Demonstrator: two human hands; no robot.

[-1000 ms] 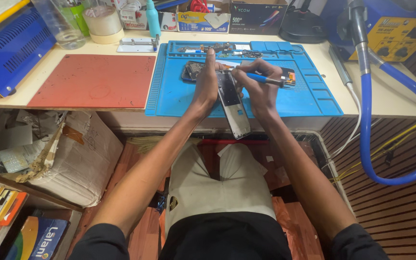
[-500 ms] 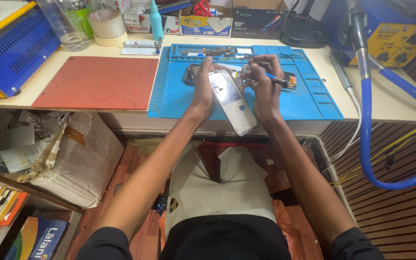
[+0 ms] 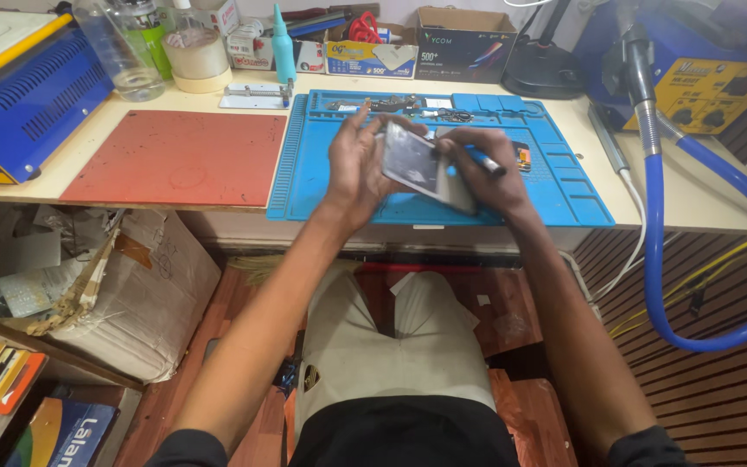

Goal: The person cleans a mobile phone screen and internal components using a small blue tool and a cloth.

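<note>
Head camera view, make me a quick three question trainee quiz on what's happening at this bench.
1. True or false: both hands hold the phone.
2. Which mat lies under the hands: A) the red mat B) the blue mat?
3. What else does the right hand grip?

Key:
1. True; the left hand grips its left edge.
2. B.
3. A thin dark tool with a blue handle.

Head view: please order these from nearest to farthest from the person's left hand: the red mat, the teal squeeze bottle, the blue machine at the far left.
Measured from the left hand, which holds the phone:
1. Red mat, just to its left on the bench.
2. Teal squeeze bottle, farther back, up and left.
3. Blue machine, at the bench's far left end.
</note>
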